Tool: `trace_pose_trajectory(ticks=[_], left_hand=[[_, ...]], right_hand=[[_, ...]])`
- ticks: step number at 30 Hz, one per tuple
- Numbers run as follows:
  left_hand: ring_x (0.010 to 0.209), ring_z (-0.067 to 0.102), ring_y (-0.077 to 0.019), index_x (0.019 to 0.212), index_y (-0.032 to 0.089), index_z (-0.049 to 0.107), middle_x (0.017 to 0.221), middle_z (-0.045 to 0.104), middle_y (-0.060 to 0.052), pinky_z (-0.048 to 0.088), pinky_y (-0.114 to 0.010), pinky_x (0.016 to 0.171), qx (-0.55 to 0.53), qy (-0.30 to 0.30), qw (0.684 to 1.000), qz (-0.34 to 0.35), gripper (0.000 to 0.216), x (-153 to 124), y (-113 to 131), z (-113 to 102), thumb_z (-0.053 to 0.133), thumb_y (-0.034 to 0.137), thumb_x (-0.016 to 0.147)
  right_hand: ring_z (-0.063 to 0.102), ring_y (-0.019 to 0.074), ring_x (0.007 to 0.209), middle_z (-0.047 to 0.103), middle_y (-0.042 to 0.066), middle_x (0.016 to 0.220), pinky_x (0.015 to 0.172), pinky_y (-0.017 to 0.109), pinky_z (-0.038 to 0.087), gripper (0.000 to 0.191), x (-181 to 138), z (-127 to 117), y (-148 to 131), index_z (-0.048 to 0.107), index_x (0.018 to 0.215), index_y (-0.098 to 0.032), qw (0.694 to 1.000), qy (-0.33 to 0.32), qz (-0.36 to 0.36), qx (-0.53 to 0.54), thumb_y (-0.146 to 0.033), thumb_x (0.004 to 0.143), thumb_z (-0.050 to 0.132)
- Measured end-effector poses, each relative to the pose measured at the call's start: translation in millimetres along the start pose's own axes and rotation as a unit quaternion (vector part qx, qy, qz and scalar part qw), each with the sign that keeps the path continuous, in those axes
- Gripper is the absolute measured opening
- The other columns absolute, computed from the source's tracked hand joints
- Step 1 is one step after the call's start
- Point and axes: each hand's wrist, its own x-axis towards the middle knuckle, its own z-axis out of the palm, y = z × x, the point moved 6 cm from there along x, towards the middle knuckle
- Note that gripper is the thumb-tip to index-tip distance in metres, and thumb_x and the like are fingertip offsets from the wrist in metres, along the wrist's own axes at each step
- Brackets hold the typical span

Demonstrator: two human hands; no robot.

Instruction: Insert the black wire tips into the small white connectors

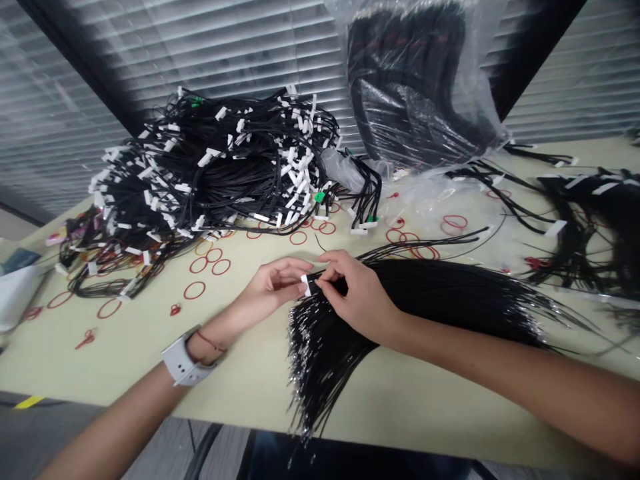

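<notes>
Between the thumb and fingers of my left hand (275, 285) is a small white connector housing (306, 285). My right hand (357, 293) pinches just to the right of it, on thin black wire by the housing; the fingertips cover the exact spot. Under and beside my right hand lies a thick bundle of black wires (440, 293), fanned out with silvery metal terminals (305, 347) at the left ends. A few black wires (425, 247) run rightward behind my right hand.
A large heap of black cables with white connectors (225, 173) rises at the back left. Beside it, a clear plastic bag of black wires (410, 87) leans on the blinds. Red rubber bands (195, 290) are scattered on the table (240, 373). More black wires (595, 227) lie far right.
</notes>
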Motion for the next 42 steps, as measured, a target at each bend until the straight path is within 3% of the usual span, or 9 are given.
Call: trace_pose_trajectory(ticks=[9,16,23,26,28,31,34,38,42], left_hand=[[0.078,0.062,-0.0101,0.096,0.015,0.058,0.086,0.066,-0.001,0.05,-0.021,0.071,0.011,-0.007,1.0,0.007,0.025,-0.6,0.4,0.5,0.064,0.008,0.073],[0.088,0.063,-0.0156,0.094,0.012,0.059,0.091,0.067,-0.006,0.049,-0.029,0.081,0.066,-0.036,0.996,0.049,0.019,-4.8,4.3,8.4,0.06,0.009,0.075],[0.086,0.06,-0.0148,0.102,0.014,0.055,0.094,0.063,-0.006,0.051,-0.031,0.08,0.176,-0.029,0.979,0.097,0.022,-4.6,2.6,4.8,0.054,0.011,0.08],[0.086,0.059,-0.0155,0.105,0.015,0.054,0.093,0.061,-0.007,0.053,-0.031,0.076,0.3,-0.002,0.941,0.158,0.024,-8.5,12.9,4.4,0.048,0.01,0.083],[0.089,0.058,-0.0171,0.109,0.015,0.053,0.097,0.06,-0.008,0.052,-0.034,0.079,0.418,0.005,0.883,0.213,0.028,-14.4,21.9,8.7,0.042,0.007,0.084],[0.1,0.055,-0.0203,0.117,0.013,0.048,0.107,0.057,-0.011,0.049,-0.038,0.088,0.556,-0.007,0.787,0.267,0.036,-23.4,28.4,18.2,0.037,0.002,0.084],[0.101,0.056,-0.0222,0.119,0.012,0.045,0.111,0.056,-0.012,0.051,-0.037,0.086,0.628,-0.017,0.726,0.279,0.038,-28.1,27.4,25.3,0.038,0.001,0.083],[0.096,0.059,-0.0241,0.116,0.011,0.047,0.105,0.058,-0.013,0.055,-0.037,0.076,0.664,-0.031,0.692,0.283,0.035,-29.4,24.9,32.9,0.04,0.002,0.083],[0.095,0.06,-0.023,0.115,0.013,0.048,0.105,0.058,-0.012,0.055,-0.036,0.076,0.656,-0.026,0.699,0.285,0.033,-28.6,25.8,33.3,0.041,0.003,0.084]], right_hand=[[0.055,0.0115,0.068,0.057,-0.003,0.07,0.069,0.024,0.043,0.025,-0.5,3.1,-1.0,0.046,0.101,-0.02,1.0,-0.012,-0.024,-0.004,-0.008,0.079,0.05],[0.051,0.0153,0.077,0.057,0.001,0.074,0.076,0.028,0.042,0.025,-5.0,8.2,-11.8,0.049,0.099,-0.017,0.991,-0.035,-0.118,-0.058,-0.003,0.08,0.041],[0.051,0.0162,0.079,0.058,0.004,0.083,0.069,0.027,0.04,0.018,7.0,9.9,-3.3,0.049,0.095,-0.017,0.982,-0.139,-0.069,-0.113,-0.007,0.082,0.044],[0.05,0.0182,0.079,0.058,0.005,0.081,0.069,0.029,0.039,0.022,12.5,0.5,-12.0,0.052,0.095,-0.017,0.962,-0.157,-0.108,-0.196,-0.004,0.081,0.042],[0.049,0.0192,0.079,0.058,0.006,0.081,0.07,0.031,0.038,0.019,13.6,-6.5,-21.3,0.055,0.089,-0.016,0.945,-0.177,-0.138,-0.239,-0.003,0.08,0.044],[0.052,0.018,0.078,0.059,0.004,0.08,0.069,0.03,0.039,0.008,7.0,-7.5,-32.7,0.058,0.081,-0.017,0.923,-0.274,-0.161,-0.217,-0.01,0.079,0.054],[0.054,0.0169,0.079,0.06,0.003,0.08,0.068,0.028,0.04,0.005,-5.6,-0.7,-38.1,0.059,0.079,-0.016,0.898,-0.365,-0.172,-0.175,-0.014,0.076,0.062],[0.051,0.017,0.081,0.059,0.003,0.08,0.069,0.028,0.04,0.006,-11.4,4.4,-37.1,0.057,0.076,-0.016,0.893,-0.372,-0.175,-0.183,-0.01,0.077,0.059],[0.048,0.0166,0.077,0.055,0.003,0.073,0.069,0.028,0.04,0.014,-11.0,4.2,-37.5,0.054,0.069,-0.016,0.894,-0.365,-0.181,-0.187,-0.005,0.077,0.055]])
